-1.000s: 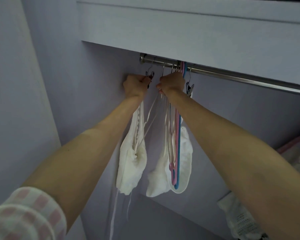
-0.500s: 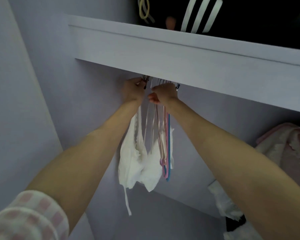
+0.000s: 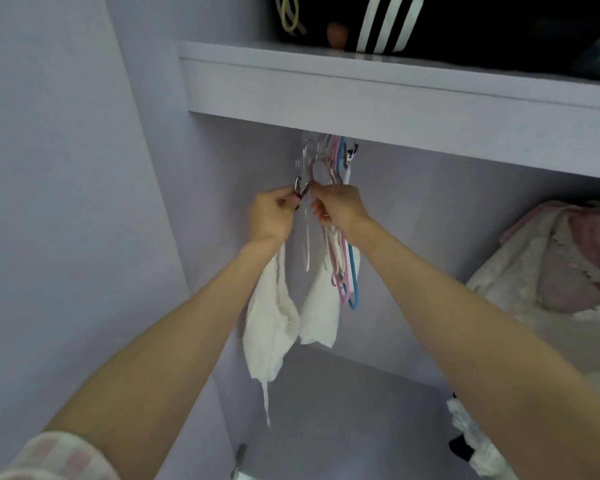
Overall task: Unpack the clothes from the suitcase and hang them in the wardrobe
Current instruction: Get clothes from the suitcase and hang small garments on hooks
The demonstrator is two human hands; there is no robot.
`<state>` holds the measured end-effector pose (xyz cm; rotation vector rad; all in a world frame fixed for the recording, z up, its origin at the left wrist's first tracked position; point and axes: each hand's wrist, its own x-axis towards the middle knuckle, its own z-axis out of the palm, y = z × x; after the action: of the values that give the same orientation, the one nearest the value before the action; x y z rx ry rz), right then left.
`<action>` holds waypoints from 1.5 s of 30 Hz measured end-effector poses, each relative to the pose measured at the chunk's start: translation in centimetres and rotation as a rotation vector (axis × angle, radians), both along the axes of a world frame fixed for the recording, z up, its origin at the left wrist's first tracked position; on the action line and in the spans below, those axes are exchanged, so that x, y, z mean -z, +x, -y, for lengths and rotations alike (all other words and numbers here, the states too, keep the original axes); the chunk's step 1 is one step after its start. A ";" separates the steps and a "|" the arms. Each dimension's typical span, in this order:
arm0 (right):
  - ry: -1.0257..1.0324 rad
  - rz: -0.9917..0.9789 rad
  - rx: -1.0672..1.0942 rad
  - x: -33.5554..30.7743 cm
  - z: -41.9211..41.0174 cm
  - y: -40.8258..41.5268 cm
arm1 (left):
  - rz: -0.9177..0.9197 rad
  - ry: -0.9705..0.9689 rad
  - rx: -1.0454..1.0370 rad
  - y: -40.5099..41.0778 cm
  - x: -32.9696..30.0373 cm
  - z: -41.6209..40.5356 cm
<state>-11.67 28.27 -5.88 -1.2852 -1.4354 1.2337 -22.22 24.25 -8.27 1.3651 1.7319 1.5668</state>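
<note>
Both hands have dropped a little below the shelf since a moment ago, and more of the hanger hooks now shows above them. On the far left a pink-checked sleeve [image 3: 54, 457] sits at the bottom corner, with the bare forearm reaching up from it into the wardrobe [image 3: 84, 168]. The left hand [image 3: 270, 216] has its fingers curled tight, pinching a small metal clip [image 3: 301, 189] at the top of a white garment [image 3: 274, 317]. That garment hangs straight down below the wrist, a thin strap trailing from its lower edge. Just beside it, the right hand [image 3: 338, 207] is curled too, its fingertips meeting the same clip from the other side, so the two hands nearly touch. Behind and below the right wrist hangs a second white piece [image 3: 321, 317], and next to it a bunch of pink and blue hangers [image 3: 347, 285], their hooks rising under the shelf [image 3: 395, 98]. The rail itself is hidden behind the shelf's front edge. On top of the shelf lies something dark with white stripes [image 3: 385, 26]. Further right, inside the wardrobe, a heap of pale lacy and pink clothes [image 3: 551, 271] rests at about the level of the forearm.
</note>
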 end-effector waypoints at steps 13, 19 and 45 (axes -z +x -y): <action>0.092 -0.098 -0.141 2.2 9.4 5.0 | -0.265 -0.073 0.092 4.4 0.2 10.7; -0.094 -0.156 -0.089 3.6 12.5 10.7 | -0.235 -0.209 0.197 8.3 1.3 14.0; -0.107 -0.537 -0.139 6.3 21.6 26.3 | -0.243 -0.303 0.514 21.2 0.4 20.4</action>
<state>14.63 6.64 -12.18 -0.8356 -1.0883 1.6173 -1.01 3.80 -8.70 1.7127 1.5012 0.8557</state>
